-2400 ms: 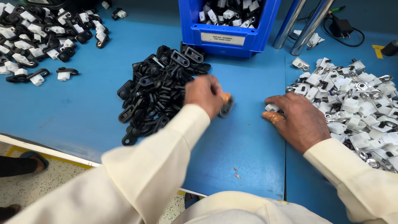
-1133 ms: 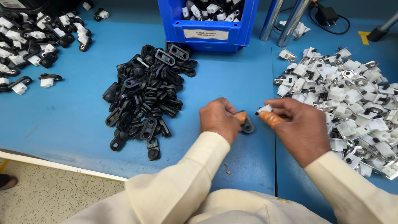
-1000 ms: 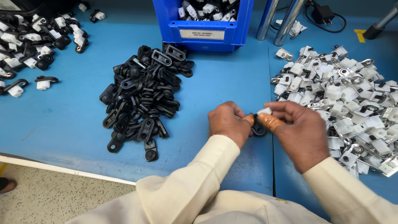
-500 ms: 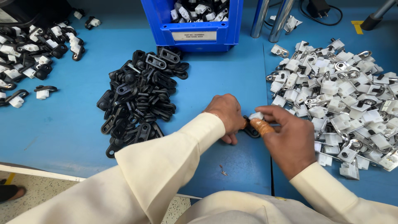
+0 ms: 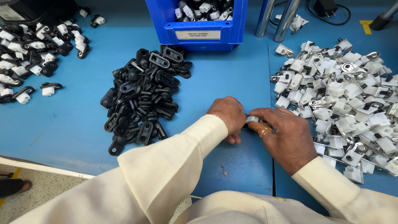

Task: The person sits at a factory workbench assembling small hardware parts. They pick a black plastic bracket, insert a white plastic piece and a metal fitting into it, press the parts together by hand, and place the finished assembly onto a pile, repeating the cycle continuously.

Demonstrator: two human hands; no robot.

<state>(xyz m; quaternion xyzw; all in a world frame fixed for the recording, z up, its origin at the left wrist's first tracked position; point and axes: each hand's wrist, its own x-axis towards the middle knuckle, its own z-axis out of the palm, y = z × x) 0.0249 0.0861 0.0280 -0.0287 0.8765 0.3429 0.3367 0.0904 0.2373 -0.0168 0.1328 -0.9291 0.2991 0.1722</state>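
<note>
Blue table (image 5: 62, 124): black clips (image 5: 141, 99), white parts (image 5: 344, 95) flank both hands.

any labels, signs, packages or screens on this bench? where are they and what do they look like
Bin label: on the front wall of the blue bin at the top centre; a wide white rectangle with small dark print.
Yellow marking: on the blue table at the top right; an angled strip like tape, partly cut off.
Dark box: top left corner; a pale patch on it may be a label, too cut off to tell.
No screens or packages show.
</note>
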